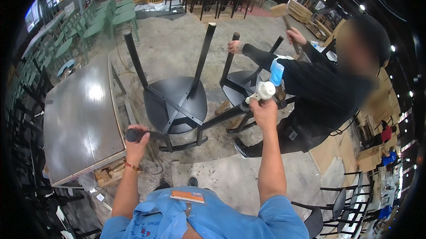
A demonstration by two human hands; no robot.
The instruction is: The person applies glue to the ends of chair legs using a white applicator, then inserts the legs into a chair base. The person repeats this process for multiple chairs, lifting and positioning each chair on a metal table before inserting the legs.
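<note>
An upturned black chair [175, 103] stands before me, its seat underside and crossed braces showing and its legs pointing up. My left hand [138, 139] is closed round the end of its near left leg [156, 136]. Closed on a white plastic bottle [266, 90], my right hand [265, 111] is at the upper end of the near right leg [224, 117]. The bottle partly hides that leg's end; whether my fingers also touch the leg I cannot tell. A second upturned black chair [237, 89] stands just to the right, beyond the bottle.
At the right a co-worker in black [324, 83] grips a leg of the second chair and holds up a wooden mallet [279, 10]. A metal-topped table [84, 114] stands at my left. Green chairs [93, 28] fill the far left; black chairs [341, 203] lie at the near right.
</note>
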